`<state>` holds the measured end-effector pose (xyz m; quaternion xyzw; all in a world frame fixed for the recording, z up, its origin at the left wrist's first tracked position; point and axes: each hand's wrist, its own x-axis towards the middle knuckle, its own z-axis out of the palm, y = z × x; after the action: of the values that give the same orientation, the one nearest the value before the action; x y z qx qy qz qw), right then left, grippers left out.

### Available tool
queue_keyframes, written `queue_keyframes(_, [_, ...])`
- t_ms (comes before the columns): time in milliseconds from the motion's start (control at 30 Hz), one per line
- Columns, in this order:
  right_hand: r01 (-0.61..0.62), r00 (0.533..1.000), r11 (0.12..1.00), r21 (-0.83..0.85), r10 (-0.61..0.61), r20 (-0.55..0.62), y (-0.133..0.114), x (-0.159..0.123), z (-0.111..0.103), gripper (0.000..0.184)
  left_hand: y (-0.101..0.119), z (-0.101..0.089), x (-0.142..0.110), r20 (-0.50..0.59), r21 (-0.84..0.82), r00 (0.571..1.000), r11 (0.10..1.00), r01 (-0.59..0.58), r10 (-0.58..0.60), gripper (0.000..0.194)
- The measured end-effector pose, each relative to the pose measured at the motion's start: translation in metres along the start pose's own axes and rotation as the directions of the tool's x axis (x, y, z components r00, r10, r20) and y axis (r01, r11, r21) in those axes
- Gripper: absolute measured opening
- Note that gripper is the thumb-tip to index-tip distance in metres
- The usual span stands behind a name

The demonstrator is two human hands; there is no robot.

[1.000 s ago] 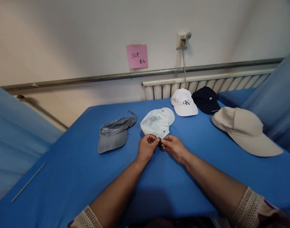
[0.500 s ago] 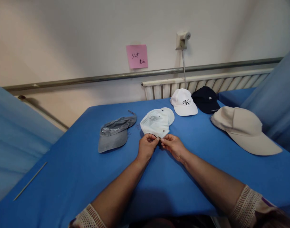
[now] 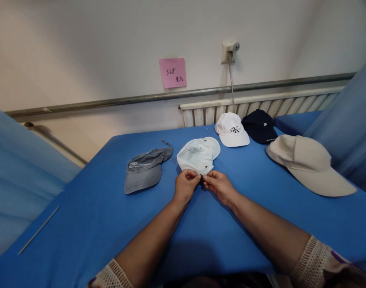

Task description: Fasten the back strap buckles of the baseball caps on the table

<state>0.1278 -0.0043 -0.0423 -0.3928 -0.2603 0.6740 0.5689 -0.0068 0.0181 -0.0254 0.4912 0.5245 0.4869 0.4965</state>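
A pale mint baseball cap [image 3: 195, 155] lies in front of me with its brim pointing away to the right. My left hand [image 3: 186, 185] pinches the near edge of this cap, thumb against fingers. Close beside it, my right hand [image 3: 219, 185] is closed in a pinch at the same edge, the fingertips of both hands almost meeting. A small dark bit shows between the fingertips; what it is I cannot make out. To the left of my hands rests a grey cap [image 3: 144, 170] with white lettering, its strap end sticking up at the back.
A white cap [image 3: 232, 130] and a navy cap [image 3: 260, 126] sit at the back right, near the radiator [image 3: 201, 114]. A large beige cap [image 3: 311, 164] lies at right. A thin stick [image 3: 39, 230] lies at left on the blue-covered table [image 3: 93, 224]. Blue curtains [image 3: 18, 176] flank it.
Almost nothing differs. Both hands keep their pinch at the near edge of the mint cap, and the view has shifted very slightly.
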Motion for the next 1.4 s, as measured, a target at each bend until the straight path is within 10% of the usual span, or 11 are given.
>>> queue_keyframes(300, [-0.055, 0.997, 0.994, 0.100, 0.060, -0.049, -0.003, 0.004, -0.006, 0.035, -0.001, -0.010, 0.004, 0.073, 0.249, 0.991, 0.961, -0.123, 0.108, 0.021])
queue_keyframes(467, [0.037, 0.996, 0.999, -0.008, -0.037, -0.081, -0.002, 0.006, -0.005, 0.038, 0.013, -0.020, -0.010, 0.212, 0.736, 0.927, 0.573, -0.359, 0.308, 0.017])
queue_keyframes(633, [0.104, 0.990, 0.976, -0.194, -0.120, -0.071, 0.002, 0.010, -0.005, 0.044, 0.022, -0.017, -0.020, 0.379, 0.759, 0.815, 0.357, -0.545, 0.439, 0.014])
queue_keyframes(900, [0.147, 0.989, 0.963, -0.225, -0.135, 0.068, 0.002, 0.005, -0.005, 0.038, 0.015, -0.015, -0.008, 0.392, 0.770, 0.803, 0.319, -0.553, 0.448, 0.018])
queue_keyframes(1133, [-0.135, 0.985, 0.973, 0.188, 0.112, 0.128, -0.001, 0.000, -0.005, 0.026, 0.010, -0.017, -0.003, 0.243, 0.699, 0.879, 0.554, -0.453, 0.411, 0.019])
queue_keyframes(1400, [-0.166, 0.980, 0.909, 0.382, 0.110, 0.164, -0.006, 0.010, -0.012, 0.019, 0.006, -0.012, -0.007, 0.325, 0.641, 0.869, 0.590, -0.492, 0.373, 0.019])
